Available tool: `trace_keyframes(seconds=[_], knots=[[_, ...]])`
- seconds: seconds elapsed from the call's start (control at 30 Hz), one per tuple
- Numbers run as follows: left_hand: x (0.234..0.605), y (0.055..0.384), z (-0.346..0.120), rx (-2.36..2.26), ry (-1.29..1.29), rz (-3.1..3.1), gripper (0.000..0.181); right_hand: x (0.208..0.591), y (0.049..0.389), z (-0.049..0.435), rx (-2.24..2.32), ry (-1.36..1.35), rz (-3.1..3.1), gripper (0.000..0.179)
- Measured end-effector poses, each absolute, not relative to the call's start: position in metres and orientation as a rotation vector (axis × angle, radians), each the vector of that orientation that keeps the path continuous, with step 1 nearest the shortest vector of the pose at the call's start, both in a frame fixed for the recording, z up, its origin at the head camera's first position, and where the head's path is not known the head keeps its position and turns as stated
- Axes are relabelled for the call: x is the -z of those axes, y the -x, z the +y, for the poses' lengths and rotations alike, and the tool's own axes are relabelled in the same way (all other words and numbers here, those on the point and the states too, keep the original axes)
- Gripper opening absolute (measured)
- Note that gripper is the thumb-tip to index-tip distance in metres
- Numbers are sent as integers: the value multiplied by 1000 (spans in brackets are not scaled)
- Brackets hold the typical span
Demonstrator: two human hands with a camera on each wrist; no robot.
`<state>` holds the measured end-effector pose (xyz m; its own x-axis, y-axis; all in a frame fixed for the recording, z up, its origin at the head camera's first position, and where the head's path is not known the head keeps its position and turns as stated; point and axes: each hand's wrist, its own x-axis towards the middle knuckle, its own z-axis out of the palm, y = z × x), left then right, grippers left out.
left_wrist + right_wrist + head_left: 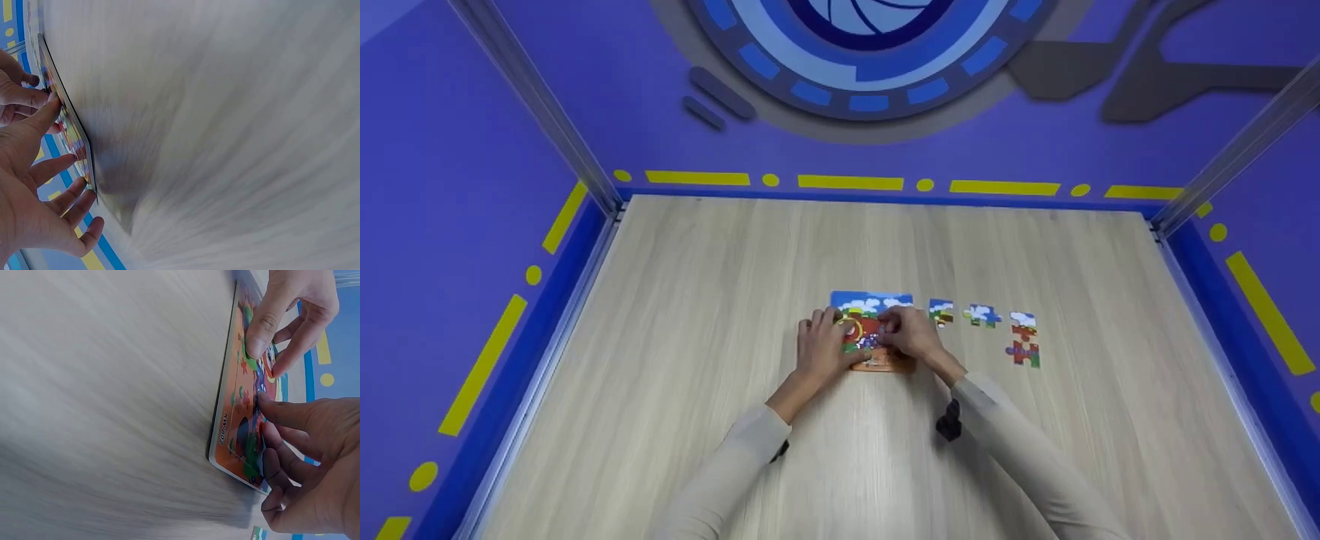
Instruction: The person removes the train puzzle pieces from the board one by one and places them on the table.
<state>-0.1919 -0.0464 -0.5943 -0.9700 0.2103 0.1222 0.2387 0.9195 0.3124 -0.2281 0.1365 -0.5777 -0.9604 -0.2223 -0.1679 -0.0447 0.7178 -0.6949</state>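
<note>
A colourful jigsaw board (855,298) lies flat on the wooden table, with blue sky at its far edge and an orange near border marked KW-802 in the right wrist view. My left hand (819,349) rests on its left part, fingers spread and fairly straight, the thumb reaching along the near side. Over the right part, my right hand (916,334) pinches a small puzzle piece (260,418) between thumb and curled fingers, down at the picture. Most of that piece is hidden by the fingertips.
Loose puzzle pieces lie right of the board: one nearest (940,309), another with sky and cloud (982,315), and a red-and-green group (1024,349) farther right. Blue printed walls (855,161) enclose the table (697,300) at the back and sides.
</note>
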Motion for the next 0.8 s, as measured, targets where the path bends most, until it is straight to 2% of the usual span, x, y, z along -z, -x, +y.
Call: trace_keyframes(seconds=[0.2, 0.43, 0.8], knots=[[594, 192, -47, 572, 356, -2990, 62, 573, 231, 134, 1050, 153, 2619, 26], [594, 192, -47, 536, 357, -2995, 63, 570, 232, 129, 913, 107, 2661, 38], [593, 190, -47, 465, 347, -2997, 64, 569, 235, 129, 972, 94, 2641, 37]])
